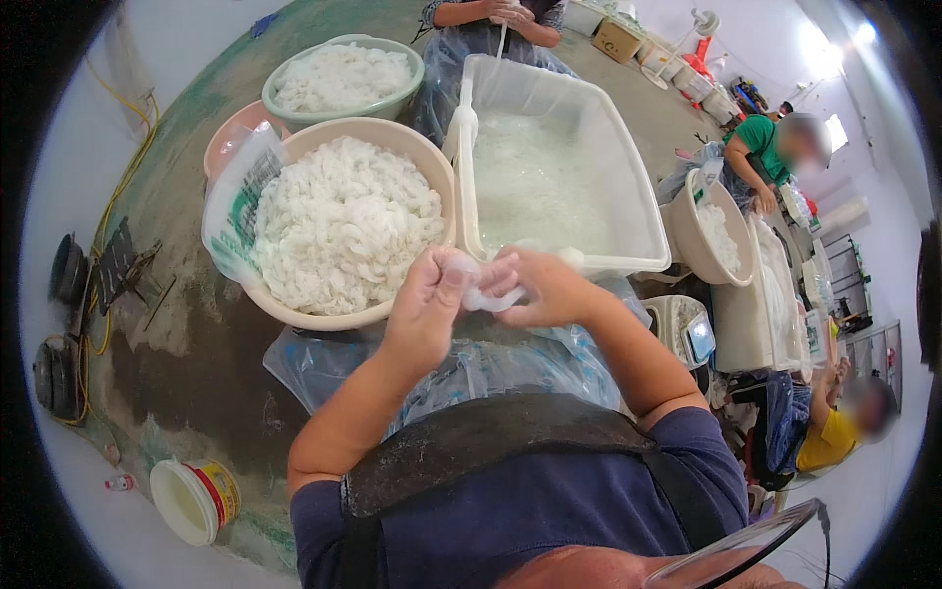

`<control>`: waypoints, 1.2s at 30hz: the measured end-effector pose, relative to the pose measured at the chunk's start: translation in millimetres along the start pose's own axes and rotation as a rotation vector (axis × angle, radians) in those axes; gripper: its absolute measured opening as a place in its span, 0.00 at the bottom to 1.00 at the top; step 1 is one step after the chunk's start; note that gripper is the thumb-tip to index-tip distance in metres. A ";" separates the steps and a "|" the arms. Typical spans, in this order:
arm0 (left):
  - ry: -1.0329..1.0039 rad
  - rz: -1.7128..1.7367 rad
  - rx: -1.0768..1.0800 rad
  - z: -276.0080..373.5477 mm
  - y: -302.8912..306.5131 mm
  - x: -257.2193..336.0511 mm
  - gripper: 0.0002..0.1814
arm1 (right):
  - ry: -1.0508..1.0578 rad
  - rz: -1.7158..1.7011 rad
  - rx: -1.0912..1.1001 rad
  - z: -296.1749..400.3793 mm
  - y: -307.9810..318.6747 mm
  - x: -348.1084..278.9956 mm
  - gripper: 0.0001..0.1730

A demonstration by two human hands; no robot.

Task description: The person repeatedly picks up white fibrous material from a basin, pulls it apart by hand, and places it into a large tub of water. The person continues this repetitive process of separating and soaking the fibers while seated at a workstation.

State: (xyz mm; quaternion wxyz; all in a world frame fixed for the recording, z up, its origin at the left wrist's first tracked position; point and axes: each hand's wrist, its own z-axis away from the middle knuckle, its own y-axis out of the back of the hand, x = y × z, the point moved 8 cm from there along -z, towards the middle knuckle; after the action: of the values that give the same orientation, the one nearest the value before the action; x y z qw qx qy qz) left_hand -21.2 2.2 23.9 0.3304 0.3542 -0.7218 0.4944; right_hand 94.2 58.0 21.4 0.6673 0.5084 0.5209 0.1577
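Between my two hands is a soft white translucent strand (491, 300), close in front of my body. My left hand (430, 302) pinches one end between thumb and fingers. My right hand (544, 288) curls round the other end, its thumb and fingers closed on it. Just beyond them, to the left, a beige round basin (346, 322) holds a heap of white, wet-looking strands (349, 221). To the right of it, a white rectangular tub (651, 221) contains cloudy liquid with bubbles (544, 177).
A green basin (416, 77) of similar white material stands beyond. A co-worker's hands (511, 13) hold a strand at the tub's far edge. On the right are a scale (681, 331), another basin (742, 272) and two more people. A bucket (195, 501) stands lower left.
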 end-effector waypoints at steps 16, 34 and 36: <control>-0.513 -1.596 -0.186 6.4 -13.8 -0.2 0.23 | 0.398 -0.737 -0.019 6.6 10.5 -105.2 0.12; -0.009 -0.186 0.302 -29.9 26.0 -39.8 0.15 | 0.310 -0.106 0.432 -3.5 -12.4 2.3 0.18; 0.026 -0.078 0.133 -34.8 22.3 -31.1 0.19 | 0.376 -0.231 0.409 -9.1 -24.0 2.9 0.17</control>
State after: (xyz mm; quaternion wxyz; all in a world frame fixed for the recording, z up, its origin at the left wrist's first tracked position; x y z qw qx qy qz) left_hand -19.0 46.6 -2.3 0.3346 0.3970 -0.6687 0.5323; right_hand 79.9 54.4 0.2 0.4564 0.5312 0.7109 0.0640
